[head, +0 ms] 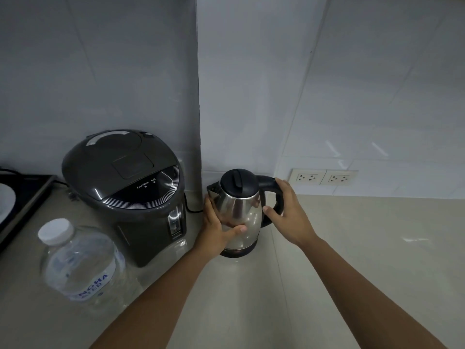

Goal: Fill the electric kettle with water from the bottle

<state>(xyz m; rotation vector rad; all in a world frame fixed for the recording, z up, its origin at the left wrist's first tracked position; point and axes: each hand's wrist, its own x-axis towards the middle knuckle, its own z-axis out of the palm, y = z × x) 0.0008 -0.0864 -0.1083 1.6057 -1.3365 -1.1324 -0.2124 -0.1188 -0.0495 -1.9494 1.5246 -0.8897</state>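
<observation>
A steel electric kettle [242,210] with a black lid and black handle stands on its base on the beige counter, near the wall corner. Its lid is closed. My left hand [216,229] wraps around the kettle's steel body from the left, thumb across the front. My right hand [289,210] is on the black handle at the right side, fingers curled over it. A large clear water bottle [80,263] with a white cap stands upright at the lower left, capped and apart from both hands.
A dark grey hot-water dispenser [125,192] stands between the bottle and the kettle, its cord running behind. A black tray [25,197] lies at the far left. Two wall sockets [324,177] sit low on the tiled wall. The beige counter [352,248] stretches to the right.
</observation>
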